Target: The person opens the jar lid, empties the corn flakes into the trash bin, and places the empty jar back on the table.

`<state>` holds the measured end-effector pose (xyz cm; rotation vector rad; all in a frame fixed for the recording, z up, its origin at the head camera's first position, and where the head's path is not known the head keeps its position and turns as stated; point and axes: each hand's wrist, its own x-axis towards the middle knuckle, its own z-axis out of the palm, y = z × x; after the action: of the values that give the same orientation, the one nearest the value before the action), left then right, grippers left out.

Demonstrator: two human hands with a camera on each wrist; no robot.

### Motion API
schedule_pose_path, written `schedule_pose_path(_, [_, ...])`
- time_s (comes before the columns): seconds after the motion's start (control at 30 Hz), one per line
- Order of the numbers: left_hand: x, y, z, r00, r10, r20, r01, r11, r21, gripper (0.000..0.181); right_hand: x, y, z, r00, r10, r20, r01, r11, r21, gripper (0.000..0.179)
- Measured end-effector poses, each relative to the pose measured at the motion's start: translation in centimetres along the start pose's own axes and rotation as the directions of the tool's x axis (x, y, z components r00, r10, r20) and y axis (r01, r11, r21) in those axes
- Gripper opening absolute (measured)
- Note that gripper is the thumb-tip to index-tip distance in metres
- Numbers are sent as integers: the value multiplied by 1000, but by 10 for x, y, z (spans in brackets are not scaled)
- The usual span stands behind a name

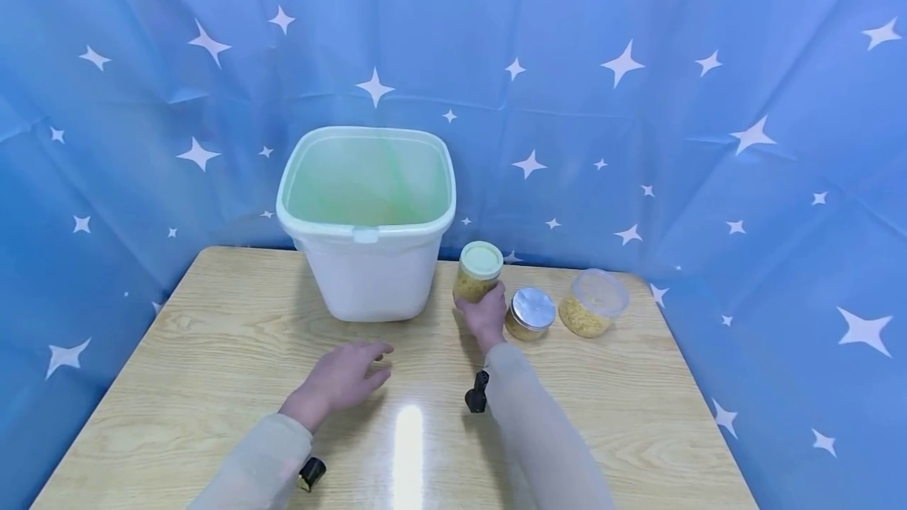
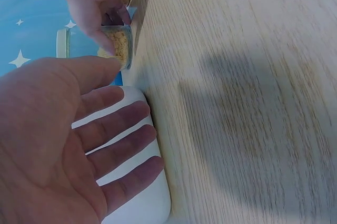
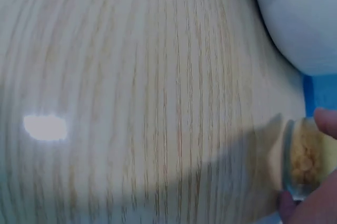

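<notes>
My right hand grips a clear jar with a pale green lid, just right of the white bin. Thumb and fingers go round the lower sides of this jar in the left wrist view, and yellowish flakes show through the glass. At the edge of the right wrist view, the jar's base is close over the wood, with part of the hand round it. My left hand hovers over the table in front of the bin, holding nothing. Its fingers are spread and loosely extended.
A white bin with a greenish inside stands at the back of the wooden table. Right of the held jar are a silver-lidded jar and a clear tub of flakes. A blue star-patterned curtain hangs behind.
</notes>
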<state>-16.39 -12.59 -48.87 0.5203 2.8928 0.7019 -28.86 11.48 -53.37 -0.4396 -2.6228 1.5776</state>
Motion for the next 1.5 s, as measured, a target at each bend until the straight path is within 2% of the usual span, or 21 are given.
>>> schedule_pose_path(0.23, [1,3,2,1000,-2,9,2,1000,-20,35,8,5,3,999,3,-46,-1,999,48,90])
schedule_pose_path(0.5, [1,2,4,999,-14,35,15,999,-38,35,9,2,6,997,-6,-72,8,1000,21,82])
schedule_pose_path(0.87, [4,10,4,998,-5,55,7,1000,-29,37,-14,7,4,998,8,-59,-10,999,-35,81])
schedule_pose_path(0.97, [5,12,5,999,3,53,-2,1000,-23,37,-23,10,1,999,-19,-48,16,998,-61,81])
schedule_pose_path(1.23, [3,20,4,996,75,56,-75,997,4,39,-51,11,-9,996,-87,-8,86,995,-59,88])
schedule_pose_path(1.5, [8,31,1,993,106,51,-107,994,18,42,-68,13,-36,987,-130,97,144,979,-144,82])
